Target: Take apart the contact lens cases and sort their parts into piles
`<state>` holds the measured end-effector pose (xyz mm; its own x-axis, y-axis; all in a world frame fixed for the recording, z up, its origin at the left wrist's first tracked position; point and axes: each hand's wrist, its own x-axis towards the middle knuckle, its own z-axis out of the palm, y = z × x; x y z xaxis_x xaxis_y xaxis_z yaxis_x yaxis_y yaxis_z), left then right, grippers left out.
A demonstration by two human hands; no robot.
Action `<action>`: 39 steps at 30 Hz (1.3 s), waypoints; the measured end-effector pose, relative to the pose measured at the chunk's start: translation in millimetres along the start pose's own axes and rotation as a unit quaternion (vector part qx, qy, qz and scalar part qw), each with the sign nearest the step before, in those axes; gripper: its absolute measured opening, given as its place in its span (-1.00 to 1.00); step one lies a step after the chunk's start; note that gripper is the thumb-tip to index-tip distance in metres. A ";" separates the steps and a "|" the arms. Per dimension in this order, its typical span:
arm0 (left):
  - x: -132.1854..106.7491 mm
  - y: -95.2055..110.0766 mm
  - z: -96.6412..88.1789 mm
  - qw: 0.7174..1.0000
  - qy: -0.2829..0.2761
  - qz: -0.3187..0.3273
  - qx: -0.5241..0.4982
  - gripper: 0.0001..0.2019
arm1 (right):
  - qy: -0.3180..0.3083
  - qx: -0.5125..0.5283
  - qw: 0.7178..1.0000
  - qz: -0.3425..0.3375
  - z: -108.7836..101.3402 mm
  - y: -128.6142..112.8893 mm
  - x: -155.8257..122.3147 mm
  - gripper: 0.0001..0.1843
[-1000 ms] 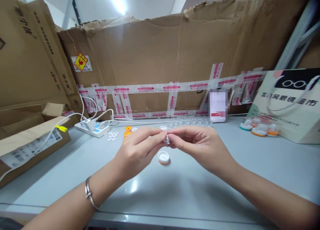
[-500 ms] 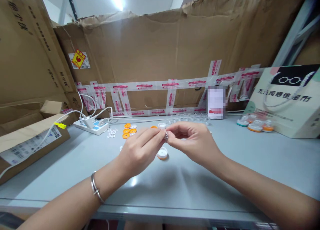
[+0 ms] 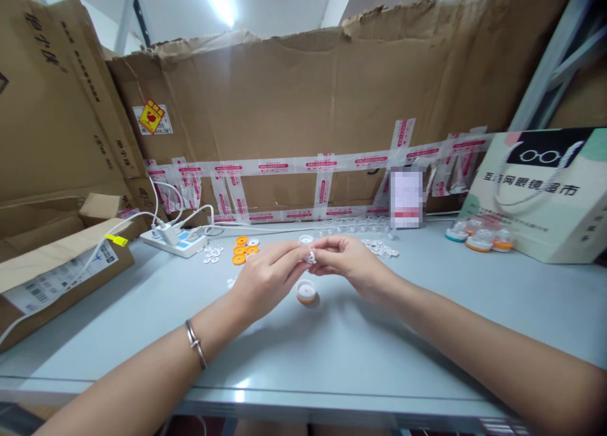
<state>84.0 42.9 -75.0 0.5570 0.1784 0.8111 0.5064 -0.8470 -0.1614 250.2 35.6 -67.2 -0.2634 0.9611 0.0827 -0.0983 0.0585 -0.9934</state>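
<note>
Between the tips of the left hand [image 3: 270,275] and right hand [image 3: 348,259], both pinched nearly closed, one small white part [image 3: 310,257] is held, mostly covered, its shape unclear. Nearer on the table [image 3: 284,360] stands one orange-based cup [image 3: 306,291]; beyond, the fingers partly hide one white piece [image 3: 306,239]. Leftward lie four orange rings [image 3: 239,260]; rightward, a white heap [image 3: 380,249], too blurred to count.

The table [image 3: 360,360] leaves passage along its near edge; a white-and-orange cup [image 3: 306,291] obstructs the middle; cardboard [image 3: 265,95] walls the far edge, a bag [image 3: 535,215] its right corner.
</note>
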 end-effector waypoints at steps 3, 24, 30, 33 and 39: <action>-1.3 -1.5 2.0 0.999 0.002 -0.018 -0.050 -0.87 | -0.028 0.047 0.997 0.059 1.7 5.9 2.7 -0.79; 3.7 -8.1 7.0 0.868 -0.071 -0.389 -0.299 -0.76 | 0.066 -0.513 0.853 0.067 -161.9 8.8 47.3 -0.84; 2.1 -8.3 5.1 0.882 -0.033 -0.355 -0.309 -0.78 | 0.124 -0.474 0.871 0.030 -120.7 -14.6 34.5 -0.73; 5.1 -3.4 0.4 0.869 -0.009 -0.350 -0.349 -0.78 | 0.063 -0.331 0.941 -0.043 -75.9 -23.0 19.6 -0.66; 11.7 4.8 -7.9 0.917 0.021 -0.252 -0.309 -0.92 | -0.082 -0.151 0.981 -0.092 -13.5 -18.6 -5.9 -0.67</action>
<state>87.8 37.0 -61.8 0.3229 0.6163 0.7182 0.2150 -0.7868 0.5785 266.5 32.5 -50.2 -0.4202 0.8723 0.2502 0.1228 0.3278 -0.9367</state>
